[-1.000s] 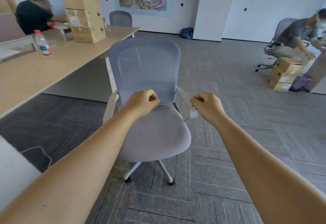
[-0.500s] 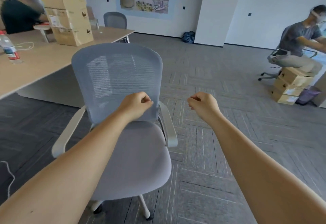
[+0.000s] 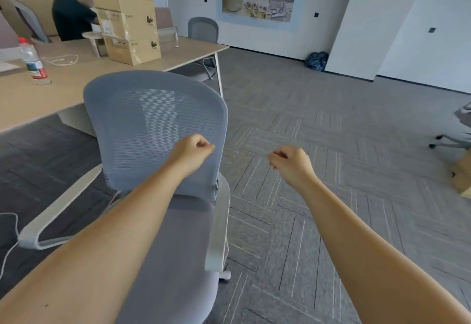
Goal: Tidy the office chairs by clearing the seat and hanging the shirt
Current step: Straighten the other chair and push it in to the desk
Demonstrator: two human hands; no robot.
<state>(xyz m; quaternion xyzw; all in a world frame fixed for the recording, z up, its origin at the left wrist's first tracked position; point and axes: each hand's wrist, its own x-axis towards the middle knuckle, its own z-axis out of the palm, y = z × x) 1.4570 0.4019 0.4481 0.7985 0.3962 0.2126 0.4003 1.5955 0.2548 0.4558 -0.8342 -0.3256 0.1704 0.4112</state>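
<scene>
A grey office chair (image 3: 155, 119) with a mesh back, white armrests and a bare grey seat stands right in front of me. My left hand (image 3: 190, 154) hovers in front of the lower right part of the backrest, fingers curled into a fist with nothing in it. My right hand (image 3: 289, 161) hangs over the carpet to the right of the chair, also curled and holding nothing. No shirt is in view.
A wooden desk (image 3: 76, 86) at the left carries a water bottle (image 3: 33, 59), a white cable and stacked cardboard boxes (image 3: 127, 20). A person in a dark top (image 3: 70, 16) sits behind it. A second grey chair (image 3: 203, 29) stands at the desk's far end. More boxes and a chair base show at the right edge.
The chair has come much closer and shifted left in view, its seat now under my left arm. Both hands stay curled in much the same pose.
</scene>
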